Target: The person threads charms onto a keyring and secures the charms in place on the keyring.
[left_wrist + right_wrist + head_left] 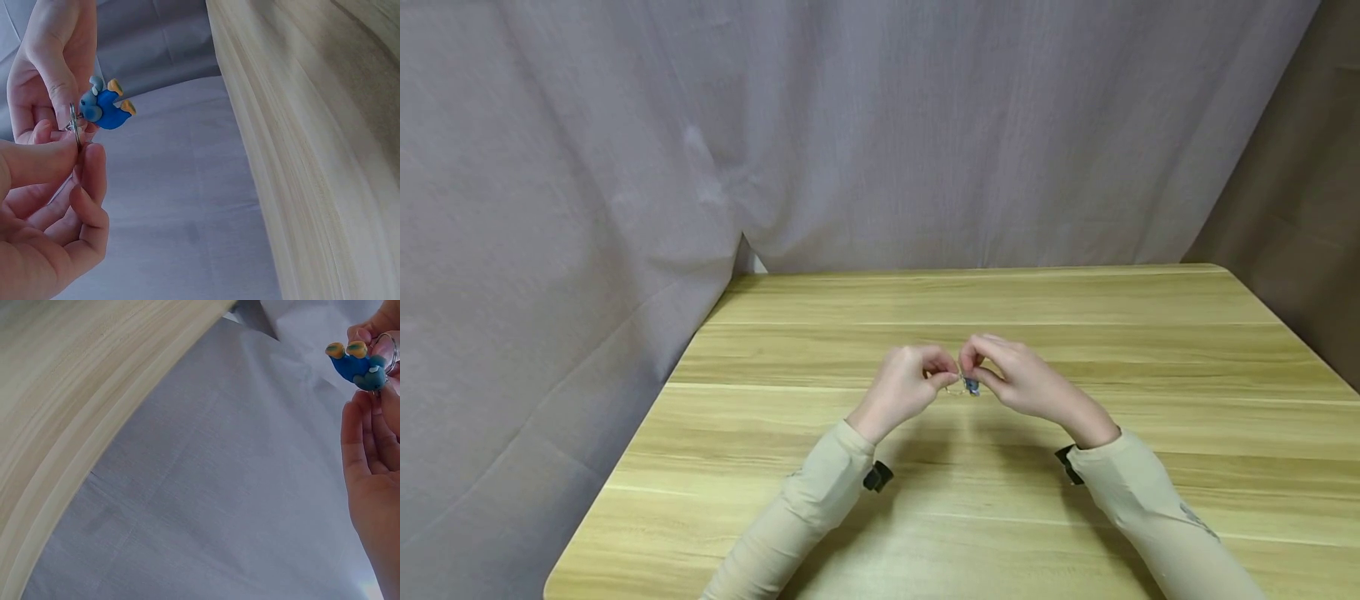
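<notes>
Above the table, both hands meet at a small keychain: a blue animal-shaped figurine (106,109) with yellow-orange feet, joined to a metal split ring (76,128). My left hand (902,387) pinches the ring between thumb and fingers. With thumb and fingertips, my right hand (1026,379) pinches the small link where the figurine joins the ring. In the right wrist view the figurine (359,369) sticks out beside the fingertips, feet upward, and part of the ring (392,350) shows at the right edge. Fingers hide much of the link.
A wood-grain table (962,525) lies under both forearms. Grey cloth (925,133) hangs behind it and along the left side, and a darker brown cloth (1292,192) hangs at the right. Dark straps (877,476) show at both wrists.
</notes>
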The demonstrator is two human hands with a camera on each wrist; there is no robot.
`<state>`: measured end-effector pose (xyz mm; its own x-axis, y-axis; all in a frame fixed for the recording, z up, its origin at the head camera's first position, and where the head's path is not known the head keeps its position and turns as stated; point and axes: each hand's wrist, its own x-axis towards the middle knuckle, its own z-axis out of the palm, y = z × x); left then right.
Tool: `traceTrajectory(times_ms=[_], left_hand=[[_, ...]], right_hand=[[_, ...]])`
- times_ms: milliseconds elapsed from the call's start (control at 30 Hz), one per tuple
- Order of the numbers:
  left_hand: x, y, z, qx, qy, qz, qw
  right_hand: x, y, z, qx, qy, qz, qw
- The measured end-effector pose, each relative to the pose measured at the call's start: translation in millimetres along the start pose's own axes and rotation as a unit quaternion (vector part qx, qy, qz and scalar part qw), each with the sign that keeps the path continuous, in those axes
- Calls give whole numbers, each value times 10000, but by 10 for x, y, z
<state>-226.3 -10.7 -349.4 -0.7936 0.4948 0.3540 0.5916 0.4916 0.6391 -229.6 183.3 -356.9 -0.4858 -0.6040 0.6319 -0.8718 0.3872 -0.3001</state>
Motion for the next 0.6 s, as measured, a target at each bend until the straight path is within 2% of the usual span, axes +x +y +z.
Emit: traceTrajectory(times_ms=[367, 600], left_hand=[[4, -3, -2, -57, -44, -34, 10000], [2, 10, 5, 53, -132, -19, 9999]], right_hand=[[6, 15, -45, 200, -62, -219, 9995], [-11, 18, -37, 108, -142, -307, 9994]])
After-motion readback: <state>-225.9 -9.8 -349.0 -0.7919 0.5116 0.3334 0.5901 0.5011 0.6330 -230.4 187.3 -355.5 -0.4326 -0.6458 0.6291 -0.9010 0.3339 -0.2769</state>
